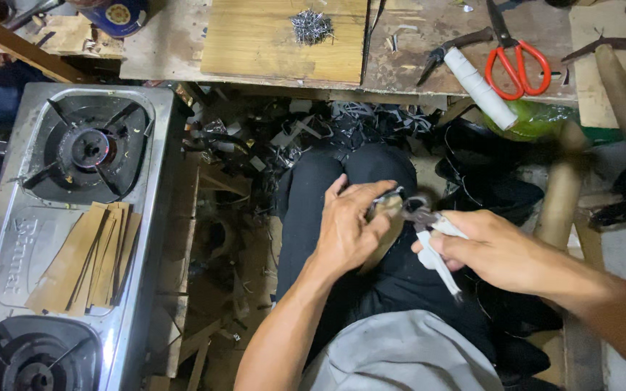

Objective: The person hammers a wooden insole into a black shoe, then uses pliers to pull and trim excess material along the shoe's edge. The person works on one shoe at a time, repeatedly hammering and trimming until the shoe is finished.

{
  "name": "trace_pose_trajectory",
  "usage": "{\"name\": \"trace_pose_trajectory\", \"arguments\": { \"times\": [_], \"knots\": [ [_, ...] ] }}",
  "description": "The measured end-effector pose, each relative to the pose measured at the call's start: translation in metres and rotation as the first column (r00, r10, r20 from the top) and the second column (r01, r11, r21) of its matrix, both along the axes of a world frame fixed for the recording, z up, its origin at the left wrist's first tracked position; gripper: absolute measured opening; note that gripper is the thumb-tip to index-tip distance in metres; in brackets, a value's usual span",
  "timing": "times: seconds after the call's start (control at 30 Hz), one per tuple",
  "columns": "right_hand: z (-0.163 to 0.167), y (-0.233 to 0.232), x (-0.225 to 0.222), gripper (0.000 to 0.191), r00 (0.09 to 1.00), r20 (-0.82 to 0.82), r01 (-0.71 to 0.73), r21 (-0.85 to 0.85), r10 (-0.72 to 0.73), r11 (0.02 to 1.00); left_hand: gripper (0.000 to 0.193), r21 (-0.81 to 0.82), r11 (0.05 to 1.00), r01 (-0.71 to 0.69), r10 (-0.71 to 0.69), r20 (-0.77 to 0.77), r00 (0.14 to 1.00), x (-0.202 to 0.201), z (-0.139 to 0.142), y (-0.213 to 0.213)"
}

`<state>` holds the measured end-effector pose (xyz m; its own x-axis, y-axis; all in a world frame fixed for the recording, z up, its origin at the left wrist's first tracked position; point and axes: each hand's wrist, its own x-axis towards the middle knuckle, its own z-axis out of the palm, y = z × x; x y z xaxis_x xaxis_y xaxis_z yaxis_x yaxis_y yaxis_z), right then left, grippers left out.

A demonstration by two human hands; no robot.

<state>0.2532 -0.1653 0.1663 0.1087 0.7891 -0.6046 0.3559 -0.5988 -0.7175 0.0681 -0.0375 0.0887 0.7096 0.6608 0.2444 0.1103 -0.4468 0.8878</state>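
On the workbench at the top, a wooden board [284, 40] carries a small heap of metal nails [311, 26]; it is not a real container, but the nails lie gathered on it in one pile. At the top left a round blue tin [117, 14] stands partly cut by the edge, and what is inside I cannot tell. On the steel gas stove [9, 246] at the left, a fan of tan strips [88, 264] lies between the two burners. Over the lap in black trousers, the left hand [345, 228] pinches a small tan piece [385, 213] between thumb and fingers, with the fingers curled around it. The right hand [490, 250] is closed around the white-wrapped handles of pliers [425, 217], whose dark head touches the piece just beside the left thumb. Red-handled scissors [516, 61] and a white roll [480, 87] lie on the bench, well apart from the hands.
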Motion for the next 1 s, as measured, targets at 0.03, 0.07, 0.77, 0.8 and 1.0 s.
{"name": "trace_pose_trajectory", "arguments": {
  "times": [0.03, 0.07, 0.77, 0.8, 1.0],
  "knots": [
    [0.002, -0.001, 0.003, 0.035, 1.0, 0.0, -0.009, -0.046, 0.009, 0.999, 0.04, -0.004, 1.0, -0.006, 0.006, -0.004, 1.0, -0.001, 0.0, 0.004],
    [0.004, -0.001, 0.005, 0.036, 1.0, 0.001, -0.016, -0.093, 0.016, 0.996, 0.039, -0.009, 1.0, -0.01, 0.009, -0.006, 1.0, -0.002, 0.0, 0.006],
    [-0.001, 0.002, -0.013, 0.035, 0.985, 0.016, 0.172, -0.128, -0.171, 0.977, 0.041, 0.001, 0.998, 0.069, -0.069, 0.043, 0.997, -0.003, 0.004, -0.008],
    [-0.007, 0.0, -0.017, 0.032, 0.981, 0.014, 0.194, -0.104, -0.193, 0.976, 0.04, -0.003, 0.998, 0.069, -0.069, 0.047, 0.997, -0.002, 0.003, -0.006],
    [-0.013, -0.002, -0.002, 0.032, 0.989, 0.145, 0.03, -0.031, -0.026, 0.999, 0.042, 0.0, 0.995, 0.098, -0.098, -0.003, 0.995, 0.003, 0.003, -0.003]
  ]
}}
